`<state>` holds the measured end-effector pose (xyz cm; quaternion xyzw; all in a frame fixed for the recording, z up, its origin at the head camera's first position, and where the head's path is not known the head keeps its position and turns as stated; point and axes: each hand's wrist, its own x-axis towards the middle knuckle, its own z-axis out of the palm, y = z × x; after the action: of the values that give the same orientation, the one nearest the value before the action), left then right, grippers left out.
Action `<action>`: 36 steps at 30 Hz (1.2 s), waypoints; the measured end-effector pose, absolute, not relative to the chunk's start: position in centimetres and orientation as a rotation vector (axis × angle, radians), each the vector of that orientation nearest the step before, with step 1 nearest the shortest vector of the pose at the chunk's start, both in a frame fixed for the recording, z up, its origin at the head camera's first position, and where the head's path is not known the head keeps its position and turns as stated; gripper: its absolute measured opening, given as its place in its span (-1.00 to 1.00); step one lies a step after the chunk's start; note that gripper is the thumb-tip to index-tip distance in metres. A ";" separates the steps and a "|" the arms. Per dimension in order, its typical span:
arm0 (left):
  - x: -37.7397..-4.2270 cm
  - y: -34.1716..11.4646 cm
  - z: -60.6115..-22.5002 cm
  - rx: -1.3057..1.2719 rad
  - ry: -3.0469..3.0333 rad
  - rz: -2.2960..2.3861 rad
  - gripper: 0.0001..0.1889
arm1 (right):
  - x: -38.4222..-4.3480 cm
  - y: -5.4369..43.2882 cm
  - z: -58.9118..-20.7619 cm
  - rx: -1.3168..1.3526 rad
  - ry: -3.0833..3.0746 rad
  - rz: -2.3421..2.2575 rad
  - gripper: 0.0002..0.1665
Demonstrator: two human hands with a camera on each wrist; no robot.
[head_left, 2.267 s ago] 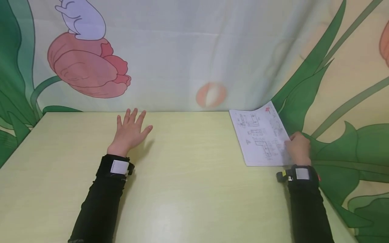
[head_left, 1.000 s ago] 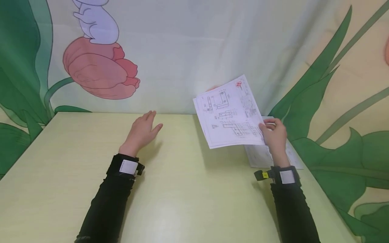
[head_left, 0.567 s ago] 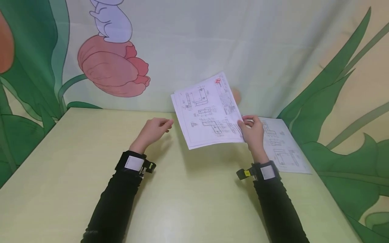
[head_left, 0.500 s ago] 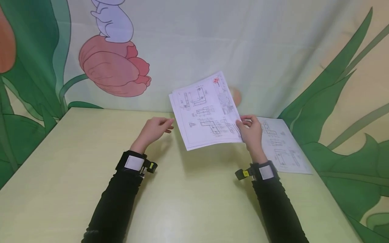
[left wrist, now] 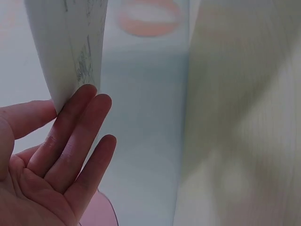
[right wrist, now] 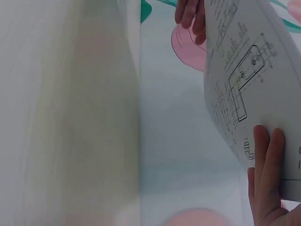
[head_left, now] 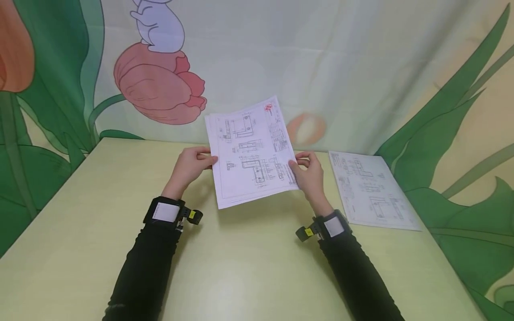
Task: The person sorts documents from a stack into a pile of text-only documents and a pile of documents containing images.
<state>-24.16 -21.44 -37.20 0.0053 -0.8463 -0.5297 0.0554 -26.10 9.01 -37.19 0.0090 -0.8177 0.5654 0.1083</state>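
Observation:
A few stacked paper sheets (head_left: 257,151) printed with technical drawings and a red mark are held up, tilted, over the table. My left hand (head_left: 188,168) pinches their left edge, thumb in front and fingers behind. At the lower right edge my right hand (head_left: 310,177) pinches the same sheets. In the left wrist view, the left hand's fingers (left wrist: 70,136) lie against the back of the paper (left wrist: 70,42). The right wrist view has the right hand's fingers (right wrist: 267,160) flat along the printed paper (right wrist: 254,80).
Another drawing sheet (head_left: 371,191) lies flat on the pale table (head_left: 249,263), right of my right hand. Behind the table's far edge hangs a curtain (head_left: 249,53) patterned with flowers, leaves and a white animal.
My right hand has lifted the sheets from the right side and carried them left, uncovering another sheet on the table. My left hand, earlier open and apart, now pinches their left edge.

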 end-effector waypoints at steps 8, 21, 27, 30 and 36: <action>-23.1 -24.7 -37.7 0.070 -2.661 -1.523 -0.53 | -25.3 6.7 -38.5 0.154 -2.552 1.625 -0.58; -21.2 -28.7 -40.0 0.154 -2.869 -1.479 -0.51 | -24.0 3.6 -40.5 0.259 -2.943 1.578 -0.41; -21.0 -29.8 -40.6 0.144 -2.942 -1.435 -0.52 | -23.8 2.9 -40.9 0.333 -3.077 1.545 -0.41; -20.8 -30.1 -40.8 0.161 -2.980 -1.389 -0.52 | -23.7 2.6 -41.2 0.389 -3.128 1.474 -0.39; -20.6 -30.3 -40.8 0.154 -3.025 -1.215 -0.50 | -23.3 2.0 -41.5 0.455 -3.169 1.458 -0.35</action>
<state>-20.57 -30.30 -40.82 0.0471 -0.9252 -0.3715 -0.0610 -23.32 1.98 -41.47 0.1271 -0.8850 0.4071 -0.1870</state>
